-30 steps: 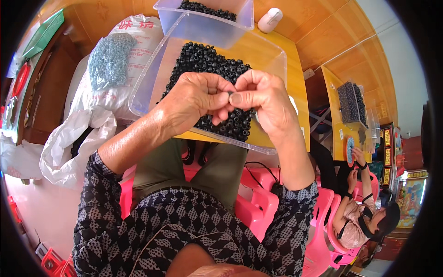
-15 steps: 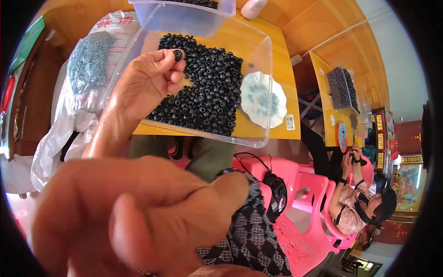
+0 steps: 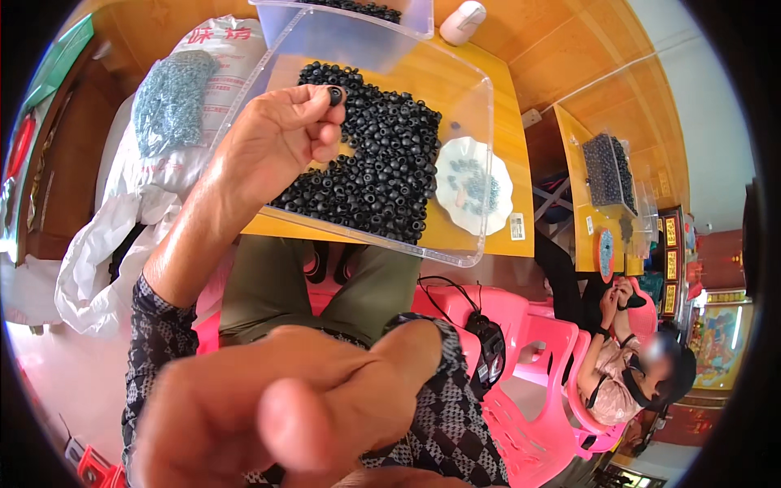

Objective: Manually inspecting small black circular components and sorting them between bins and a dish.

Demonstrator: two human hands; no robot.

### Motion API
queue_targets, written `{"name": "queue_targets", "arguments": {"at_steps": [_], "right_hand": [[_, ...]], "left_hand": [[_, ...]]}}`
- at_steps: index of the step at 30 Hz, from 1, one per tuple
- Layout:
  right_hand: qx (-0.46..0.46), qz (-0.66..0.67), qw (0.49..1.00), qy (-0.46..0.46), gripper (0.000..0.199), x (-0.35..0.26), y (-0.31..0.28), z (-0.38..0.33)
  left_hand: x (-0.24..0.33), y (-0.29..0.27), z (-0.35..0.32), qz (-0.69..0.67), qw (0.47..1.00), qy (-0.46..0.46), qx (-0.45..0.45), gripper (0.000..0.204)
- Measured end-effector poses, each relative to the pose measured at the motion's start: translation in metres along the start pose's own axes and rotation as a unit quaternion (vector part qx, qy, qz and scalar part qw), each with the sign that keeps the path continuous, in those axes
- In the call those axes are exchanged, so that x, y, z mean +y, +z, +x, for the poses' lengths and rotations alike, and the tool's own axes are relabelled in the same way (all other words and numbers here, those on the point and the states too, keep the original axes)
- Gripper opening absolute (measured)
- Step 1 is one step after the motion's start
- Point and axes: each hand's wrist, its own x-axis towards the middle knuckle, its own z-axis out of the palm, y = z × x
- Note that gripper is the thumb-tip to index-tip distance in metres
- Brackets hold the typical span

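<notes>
My left hand (image 3: 277,134) is closed in a pinch on a small black ring-like piece (image 3: 335,96), held over a clear plastic tub (image 3: 460,259). Many black rounded pieces with holes (image 3: 382,163) lie in that tub. Large and blurred close to the camera, my right hand (image 3: 342,390) is curled over my lap, its fingers bent. Whatever it holds, if anything, is hidden. A white scalloped plate (image 3: 506,203) with small pale blue-green bits stands just right of the tub.
Behind the tub is a bluish bin (image 3: 419,18) with more black pieces. A white sack (image 3: 232,61) at left bears a bag of blue-green bits (image 3: 171,102). Pink chairs (image 3: 529,423) stand at right, where another person (image 3: 622,382) sits by a second table (image 3: 578,154).
My right hand has moved right and down in the picture. The left hand keeps its pinch on the black piece. The whole view has shifted slightly, showing more of my left sleeve and lap.
</notes>
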Motion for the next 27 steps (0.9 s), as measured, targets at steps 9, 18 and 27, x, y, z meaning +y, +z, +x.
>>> {"name": "queue_targets", "arguments": {"at_steps": [9,18,27], "right_hand": [[0.333,-0.431,0.835,-0.08,0.019,-0.086,-0.034,-0.048],[0.373,-0.724,0.561,0.149,0.01,-0.144,-0.131,-0.036],[0.152,-0.924,0.317,0.148,0.007,-0.152,-0.21,-0.026]], "left_hand": [[0.02,0.003,-0.001,0.012,0.999,0.036,0.004,0.013],[0.014,0.001,0.003,0.014,0.999,0.036,0.022,0.015],[0.014,-0.003,0.002,0.008,0.999,0.037,0.025,0.016]]}}
